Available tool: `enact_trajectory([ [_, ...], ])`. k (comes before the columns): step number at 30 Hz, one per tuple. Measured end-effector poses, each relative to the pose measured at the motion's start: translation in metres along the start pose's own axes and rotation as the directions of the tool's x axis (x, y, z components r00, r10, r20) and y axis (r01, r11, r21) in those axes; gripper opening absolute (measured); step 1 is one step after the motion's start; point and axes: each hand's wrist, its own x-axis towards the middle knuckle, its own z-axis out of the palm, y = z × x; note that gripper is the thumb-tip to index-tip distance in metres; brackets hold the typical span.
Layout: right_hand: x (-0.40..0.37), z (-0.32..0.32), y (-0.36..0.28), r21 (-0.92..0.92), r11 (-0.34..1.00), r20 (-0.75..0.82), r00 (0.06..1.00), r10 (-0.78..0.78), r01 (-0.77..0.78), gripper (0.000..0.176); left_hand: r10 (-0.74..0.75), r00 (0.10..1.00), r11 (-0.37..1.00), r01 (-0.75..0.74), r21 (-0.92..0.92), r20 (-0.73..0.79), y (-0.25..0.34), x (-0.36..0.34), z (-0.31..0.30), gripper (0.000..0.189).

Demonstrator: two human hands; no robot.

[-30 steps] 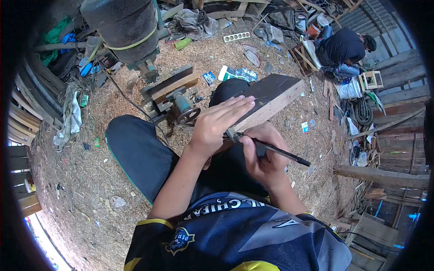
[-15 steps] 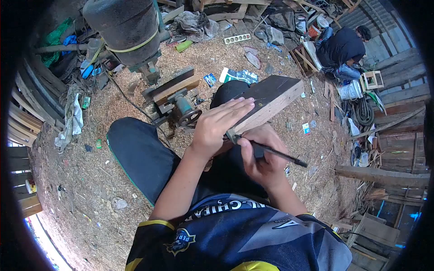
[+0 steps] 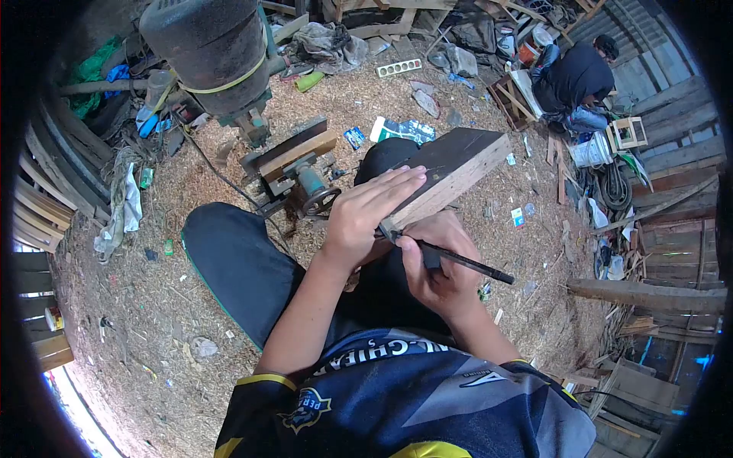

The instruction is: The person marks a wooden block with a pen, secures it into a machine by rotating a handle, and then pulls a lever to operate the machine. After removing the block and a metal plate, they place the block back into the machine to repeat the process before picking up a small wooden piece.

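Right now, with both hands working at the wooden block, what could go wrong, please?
The wooden block might tip or twist, since the left grip lies over its nearer part while the far end juts forward. The black pen-like tool could slip into a finger, because the right grip holds it against the near end, close beside the left grip.

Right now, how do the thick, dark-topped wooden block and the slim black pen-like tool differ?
The wooden block is broad; the pen-like tool is narrow. The block shows a pale side; the tool looks black. The left hand lies on the block; the right hand grips the tool. Both slant.
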Motion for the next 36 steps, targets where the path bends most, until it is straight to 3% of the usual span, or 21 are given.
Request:
enact_trajectory([
  [17, -0.005, 0.004, 0.005, 0.017, 0.999, -0.035, 0.999, 0.031, -0.03, 0.02, -0.013, 1.0, 1.0, 0.013, -0.011, -0.016, 0.003, 0.0, 0.001, 0.063],
  [20, 0.002, 0.003, -0.002, -0.018, 0.999, -0.006, 0.999, -0.038, 0.038, 0.02, -0.022, 1.0, 1.0, 0.022, -0.02, -0.005, -0.003, -0.004, 0.001, 0.064],
  [23, -0.003, 0.005, 0.002, 0.011, 0.999, -0.042, 0.998, 0.042, -0.041, 0.019, -0.02, 1.0, 0.999, 0.02, -0.031, -0.016, 0.003, -0.001, 0.0, 0.064],
  [26, 0.003, 0.005, 0.0, -0.007, 1.0, -0.01, 1.0, -0.025, 0.025, 0.018, -0.062, 0.998, 0.997, 0.061, -0.042, -0.015, 0.006, 0.0, 0.0, 0.058],
  [32, -0.003, 0.001, 0.004, -0.037, 0.997, -0.051, 0.997, 0.064, -0.066, 0.02, -0.029, 0.999, 0.999, 0.028, -0.022, -0.027, 0.009, 0.002, 0.0, 0.058],
  [36, 0.001, -0.003, 0.005, -0.084, 0.996, -0.027, 1.0, -0.015, 0.013, 0.02, -0.015, 0.999, 1.0, 0.015, -0.015, -0.03, 0.004, 0.0, 0.001, 0.057],
])
